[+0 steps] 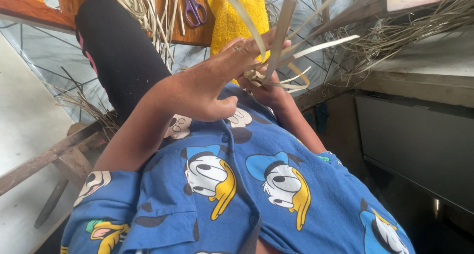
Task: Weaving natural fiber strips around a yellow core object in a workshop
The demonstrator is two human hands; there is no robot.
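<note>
Several flat, pale strips (276,46) of dried leaf or reed, stiff and ribbon-like, fan upward from a small woven knot (256,78) held in front of the chest, between both hands. Left hand (207,88) lies across the foreground, back toward the camera, fingers (247,49) stretched long and slightly spread, their tips pressing against the upright strips; a thin ring shows on one finger. Right hand (269,91) sits behind and below the knot, mostly hidden; its fingers seem curled around the base of the weave, though the exact pinch cannot be told. Blue shirt (256,194), soft cloth, printed with cartoon duck heads in white, yellow and blue. Black-clad knee (118,51) rises at upper left. Beyond it, a wooden desk (74,2), orange-brown and smooth, carries loose strands (148,12) of the same pale fibre, purple-handled scissors (193,8) and a yellow terry cloth (237,17), nubbly in texture. Floor (44,56) is glossy grey-green tile with dark veining. Tangled dry fibres (395,36) litter a rough concrete ledge at upper right. A weathered wooden stool frame (64,157) stands at left.
</note>
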